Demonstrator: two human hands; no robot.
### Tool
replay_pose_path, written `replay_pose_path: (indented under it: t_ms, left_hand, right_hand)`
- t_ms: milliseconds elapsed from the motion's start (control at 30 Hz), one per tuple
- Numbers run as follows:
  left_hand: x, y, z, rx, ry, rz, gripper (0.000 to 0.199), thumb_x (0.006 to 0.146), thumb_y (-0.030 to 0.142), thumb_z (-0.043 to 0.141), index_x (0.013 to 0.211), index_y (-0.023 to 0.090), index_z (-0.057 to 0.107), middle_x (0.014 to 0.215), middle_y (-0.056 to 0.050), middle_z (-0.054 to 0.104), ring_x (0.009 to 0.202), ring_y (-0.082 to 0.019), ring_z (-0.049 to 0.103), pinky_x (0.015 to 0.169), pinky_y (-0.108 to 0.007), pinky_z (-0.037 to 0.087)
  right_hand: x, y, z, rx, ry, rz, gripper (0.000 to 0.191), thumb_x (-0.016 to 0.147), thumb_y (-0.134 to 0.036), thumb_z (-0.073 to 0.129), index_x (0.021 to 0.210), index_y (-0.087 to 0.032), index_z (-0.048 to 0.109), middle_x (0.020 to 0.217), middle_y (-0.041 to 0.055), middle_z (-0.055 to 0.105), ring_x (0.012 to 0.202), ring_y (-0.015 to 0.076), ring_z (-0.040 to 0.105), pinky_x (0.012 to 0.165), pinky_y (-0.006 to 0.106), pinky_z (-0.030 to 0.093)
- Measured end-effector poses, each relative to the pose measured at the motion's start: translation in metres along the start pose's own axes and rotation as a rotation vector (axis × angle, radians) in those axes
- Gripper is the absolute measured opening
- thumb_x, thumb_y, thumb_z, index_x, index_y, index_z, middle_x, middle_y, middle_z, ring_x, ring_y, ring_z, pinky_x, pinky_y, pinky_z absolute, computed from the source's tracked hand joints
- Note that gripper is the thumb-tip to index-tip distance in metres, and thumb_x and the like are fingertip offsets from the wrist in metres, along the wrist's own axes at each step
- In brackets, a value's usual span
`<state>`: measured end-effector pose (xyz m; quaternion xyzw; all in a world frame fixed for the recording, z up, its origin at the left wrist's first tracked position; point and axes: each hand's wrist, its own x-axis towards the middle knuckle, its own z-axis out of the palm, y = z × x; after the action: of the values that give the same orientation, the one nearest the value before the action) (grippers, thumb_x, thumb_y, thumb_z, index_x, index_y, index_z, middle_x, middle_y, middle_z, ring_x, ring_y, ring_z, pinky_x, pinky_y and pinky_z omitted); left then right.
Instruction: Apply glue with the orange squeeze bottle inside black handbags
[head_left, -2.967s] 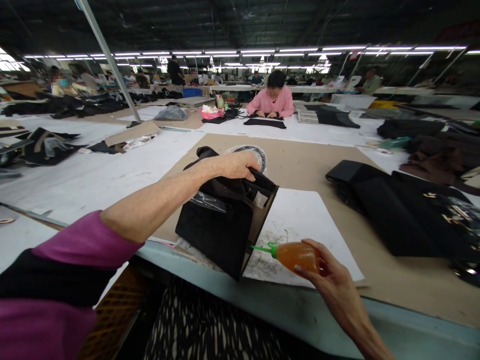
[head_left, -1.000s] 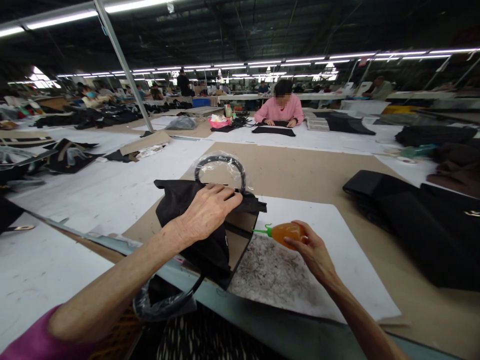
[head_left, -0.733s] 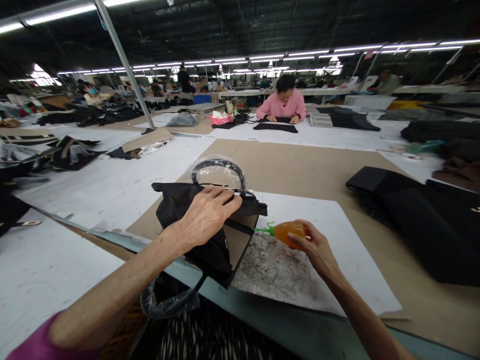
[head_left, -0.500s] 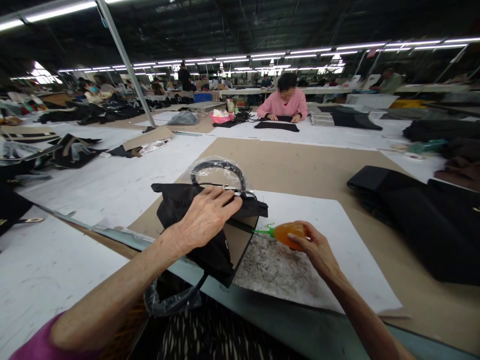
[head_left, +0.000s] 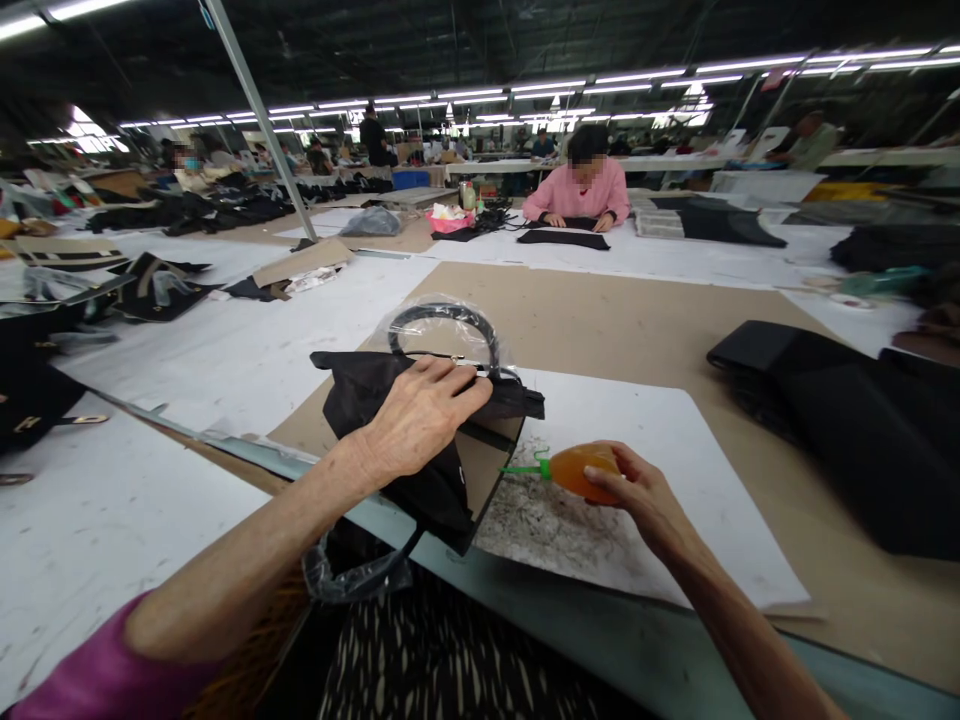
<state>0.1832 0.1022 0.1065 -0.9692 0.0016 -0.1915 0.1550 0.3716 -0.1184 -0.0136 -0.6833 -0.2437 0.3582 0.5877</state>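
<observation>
At the table's near edge lies a black handbag (head_left: 442,480), tilted, its beige inner side showing on the right. A round handle (head_left: 444,312) in clear plastic stands up behind it; another wrapped handle (head_left: 356,580) hangs below the edge. My left hand (head_left: 424,410) presses down on the bag's upper part with fingers curled over black fabric; its fingertips are partly hidden. In my right hand (head_left: 634,485) is an orange squeeze bottle (head_left: 581,470) with a thin green nozzle, held sideways. The nozzle tip points left, close to the bag's right edge; I cannot tell whether they touch.
Under the bottle lies a stained white sheet (head_left: 622,540) on brown board (head_left: 600,310). Folded black material (head_left: 817,420) lies at the right, black bag pieces (head_left: 161,290) at the left. Across the table a person in pink (head_left: 577,190) handles black strips. A metal post (head_left: 259,115) rises at the back left.
The nozzle tip has shifted slightly down and left along the bag's right edge. My left hand keeps its place on the bag. The whole view has shifted slightly.
</observation>
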Motion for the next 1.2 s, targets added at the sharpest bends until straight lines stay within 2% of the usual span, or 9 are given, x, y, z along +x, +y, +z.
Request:
replay_pose_path:
  t_ms: [267,833,1067,1200]
  left_hand:
    - [0.0,-0.001,0.002,-0.014,-0.019,-0.004,0.03,0.081,0.007,0.043,0.107,0.014,0.056,0.108,-0.01,0.064,0.096,-0.021,0.058,0.082,-0.037,0.047]
    - [0.0,0.0,0.004,0.005,-0.047,-0.022,0.031,0.082,0.008,0.04,0.108,0.015,0.057,0.108,-0.009,0.064,0.093,-0.021,0.059,0.082,-0.036,0.047]
    - [0.001,0.0,0.005,0.013,-0.026,-0.024,0.034,0.084,0.007,0.037,0.11,0.015,0.057,0.11,-0.008,0.064,0.094,-0.02,0.059,0.082,-0.035,0.048]
    - [0.001,0.0,0.005,0.018,-0.012,-0.02,0.033,0.085,0.007,0.037,0.108,0.015,0.059,0.108,-0.008,0.065,0.092,-0.02,0.06,0.081,-0.034,0.048]
  right_hand:
    - [-0.021,-0.006,0.007,-0.014,-0.074,0.021,0.039,0.072,-0.043,0.067,0.102,-0.018,0.061,0.093,0.0052,0.065,0.083,0.0254,0.06,0.063,0.032,0.053]
    - [-0.051,-0.002,0.025,0.044,-0.11,0.076,0.041,0.068,-0.039,0.07,0.102,-0.019,0.059,0.093,0.0064,0.064,0.087,0.0282,0.058,0.068,0.036,0.052]
    - [-0.062,0.003,0.024,0.077,-0.147,0.105,0.041,0.068,-0.041,0.069,0.102,-0.02,0.06,0.091,0.0058,0.064,0.083,0.0268,0.058,0.064,0.032,0.051]
    - [-0.065,0.013,0.019,0.14,-0.091,0.137,0.041,0.071,-0.042,0.07,0.104,-0.02,0.059,0.094,0.0066,0.062,0.084,0.028,0.057,0.06,0.032,0.052]
